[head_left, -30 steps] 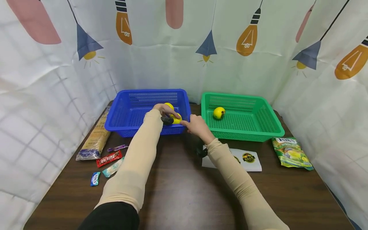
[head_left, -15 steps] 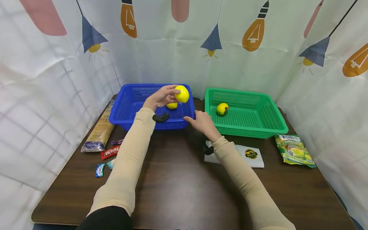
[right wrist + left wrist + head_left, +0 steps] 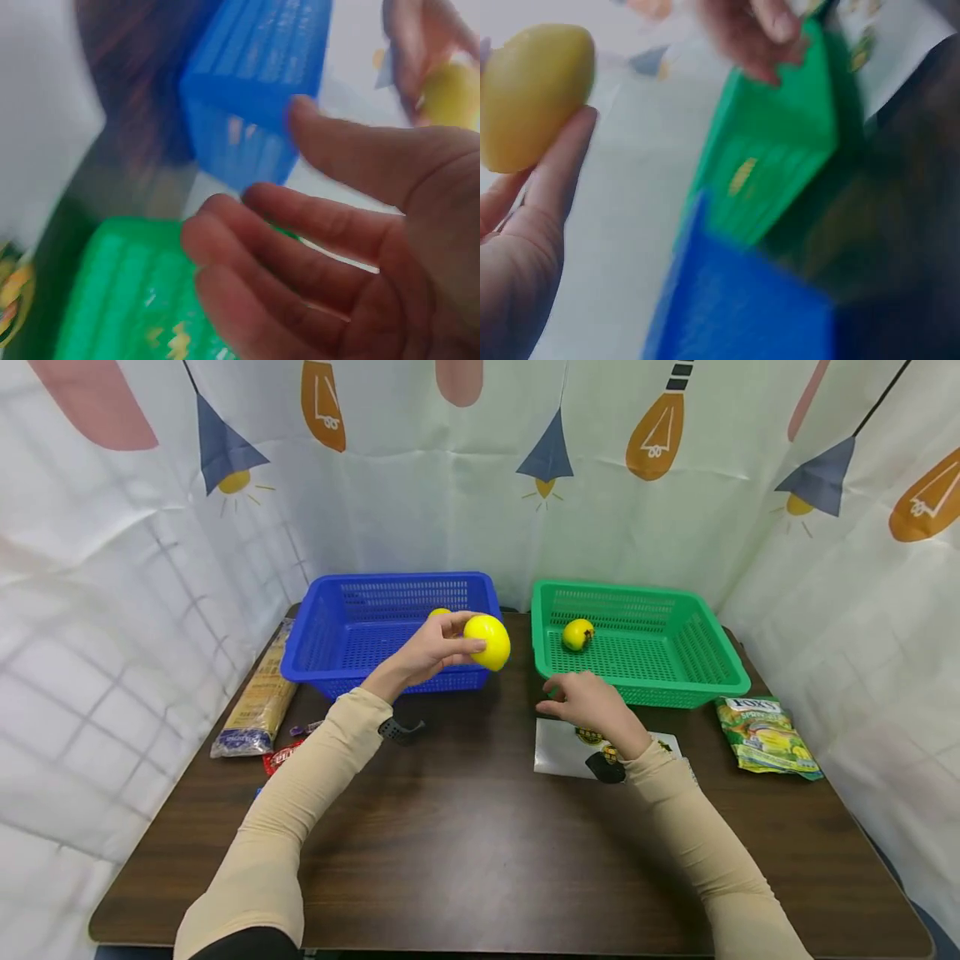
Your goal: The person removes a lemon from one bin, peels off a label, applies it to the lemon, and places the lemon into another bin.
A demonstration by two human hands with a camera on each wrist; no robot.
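Observation:
My left hand [image 3: 429, 653] holds a smooth, rounded yellow fruit [image 3: 490, 642] in its fingers, above the right front corner of the blue basket [image 3: 318, 675]. The left wrist view shows the fingers and palm supporting this yellow fruit [image 3: 540, 94]; its exact kind is unclear. Another yellow fruit [image 3: 438, 612] lies in the blue basket, mostly hidden behind the left hand. My right hand [image 3: 596, 706] hovers in front of the green basket [image 3: 675, 693], fingers loosely bent and holding nothing. Inside the green basket sits a yellow fruit [image 3: 577, 634] with a dark crown-like end.
Under the right hand lies a white printed packet [image 3: 555, 752]. A green Fox's candy bag [image 3: 768, 737] is at the right table edge. On the left are a long pasta packet [image 3: 258, 710] and a red wrapped bar [image 3: 279, 757], partly covered by the left sleeve.
My left hand has lifted the yellow fruit out of the blue basket and moved it slightly right. My right hand has left the blue basket's rim and moved right, toward the green basket.

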